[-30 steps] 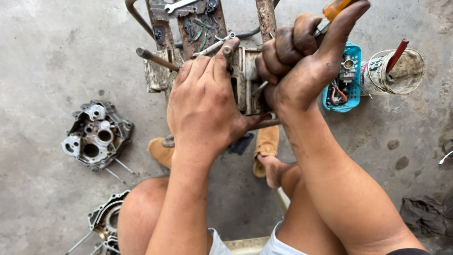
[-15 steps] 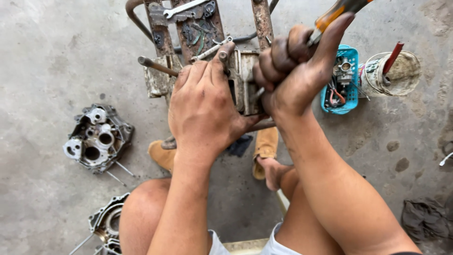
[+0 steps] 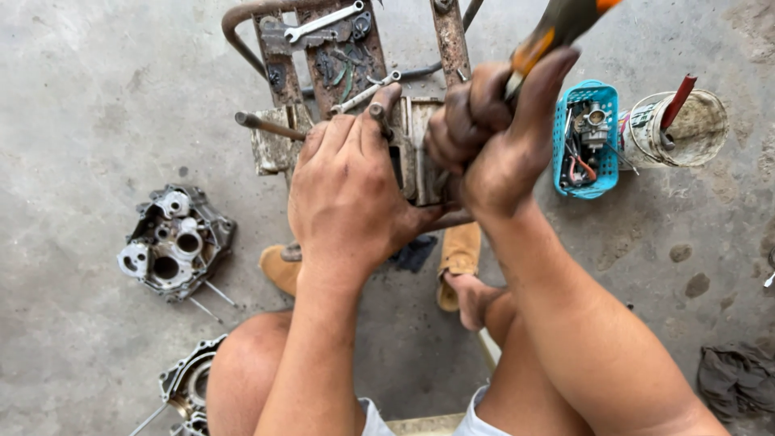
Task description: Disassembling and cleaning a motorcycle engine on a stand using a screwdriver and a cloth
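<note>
My left hand [image 3: 349, 190] lies flat over a grimy metal engine part [image 3: 420, 149] that rests on a rusty metal stand [image 3: 278, 60], pressing on it with the fingers spread over its top. My right hand [image 3: 496, 137] is closed around a screwdriver with a dark and orange handle [image 3: 557, 24], held upright with its tip down at the engine part. The tip is hidden behind my fingers. A rusty rod [image 3: 266, 125] sticks out to the left of the part.
A silver wrench [image 3: 323, 22] and small tools lie on the stand. A blue basket [image 3: 588, 139] with a carburettor and a dirty bucket [image 3: 682, 127] stand right. Two engine case halves [image 3: 173, 241] [image 3: 187, 386] lie left on the concrete. A dark rag [image 3: 739, 379] lies lower right.
My right hand with the screwdriver has shifted slightly down and left toward the part, and the view has tilted a little. My left hand stays pressed on the part.
</note>
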